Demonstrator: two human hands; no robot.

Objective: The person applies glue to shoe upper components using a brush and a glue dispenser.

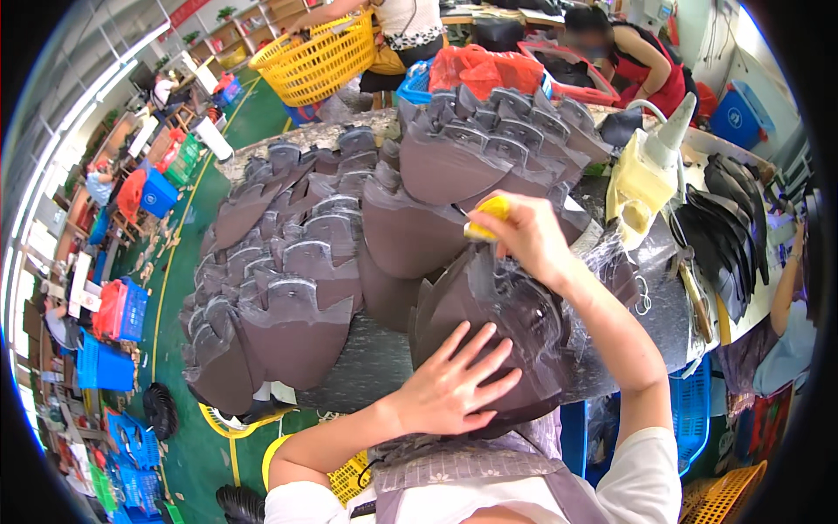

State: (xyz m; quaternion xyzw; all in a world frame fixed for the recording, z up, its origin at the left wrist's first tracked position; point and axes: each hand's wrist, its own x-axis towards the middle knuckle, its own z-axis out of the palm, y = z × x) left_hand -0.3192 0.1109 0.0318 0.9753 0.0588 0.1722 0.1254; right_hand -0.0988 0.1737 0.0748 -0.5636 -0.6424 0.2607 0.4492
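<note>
Over dark table (362, 371), our left hand (449, 389) splayed flat on brown panels (449, 301), right hand (531, 240) pinching yellow tool (489, 217); edges look mostly grey-smeared, amount left we can't tell.

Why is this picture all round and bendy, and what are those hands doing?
There's no robot here, just a person with two bare hands. The camera sits on their head and looks down. Its very wide lens makes the picture round and bends straight lines.

The left hand lies with fingers spread on a dark brown stack. The right hand holds a small yellow thing just above it; I can't tell exactly what it is.

On the dark table are more overlapping brown pieces, with a pale yellow container topped by a cone to the right.
</note>
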